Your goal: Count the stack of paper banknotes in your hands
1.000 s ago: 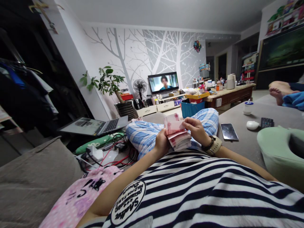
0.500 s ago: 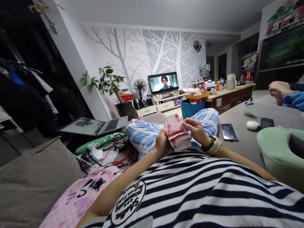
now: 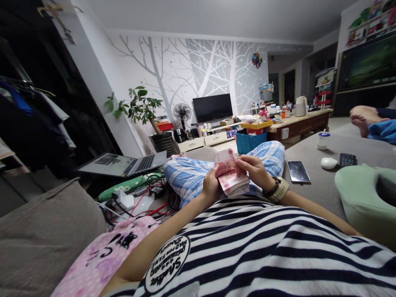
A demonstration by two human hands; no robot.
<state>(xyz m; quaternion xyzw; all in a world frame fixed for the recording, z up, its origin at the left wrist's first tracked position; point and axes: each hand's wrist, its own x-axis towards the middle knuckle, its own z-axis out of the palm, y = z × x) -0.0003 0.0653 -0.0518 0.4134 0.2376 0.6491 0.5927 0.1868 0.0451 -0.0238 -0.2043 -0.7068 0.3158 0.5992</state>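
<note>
A folded stack of red 100 banknotes (image 3: 232, 181) rests above my lap, between both hands. My left hand (image 3: 212, 183) is closed round its left side, thumb on top. Its upper notes stand up and away from me, while the rest fan down toward my striped shirt. My right hand (image 3: 254, 169), with a watch (image 3: 281, 189) on the wrist, is pinched at the right edge of the upper notes. How many notes lie between those fingertips is hidden. Beneath are my crossed legs in blue plaid trousers (image 3: 188, 175).
A phone (image 3: 298, 171), a white mouse (image 3: 329, 163), a remote (image 3: 347, 160), a small cup (image 3: 323, 141) and a green neck pillow (image 3: 365, 194) lie on the sofa at right. At left are a laptop (image 3: 123, 164) and tangled cables (image 3: 154, 189). Another person's foot (image 3: 360, 121) shows at far right.
The upper note at my right fingers has turned, so its 100 now shows, and the lower notes lie flatter. My right hand has shifted slightly left. The television screen has gone dark.
</note>
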